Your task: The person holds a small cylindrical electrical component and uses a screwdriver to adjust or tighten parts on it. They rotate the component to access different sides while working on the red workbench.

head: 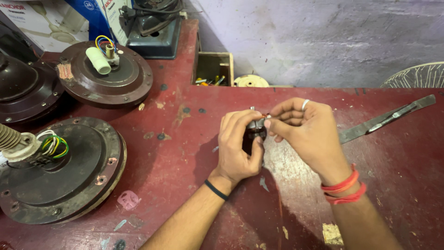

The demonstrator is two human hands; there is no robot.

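Observation:
My left hand [238,146] wraps around a small dark cylindrical part with a metal top [255,129], holding it just above the red workbench [185,153]. My right hand [303,132] meets it from the right, thumb and fingers pinching at the metal top of the same part, where a bit of copper-coloured wire shows. Most of the part is hidden by my fingers. A ring is on my right hand and red bands are at its wrist.
Two brown ceiling-fan motor housings [60,171] [108,74] with coloured wires lie at the left. A third dark one [21,88] sits at the far left. A flat metal blade [388,118] lies at the right. An open box of tools [212,69] stands behind.

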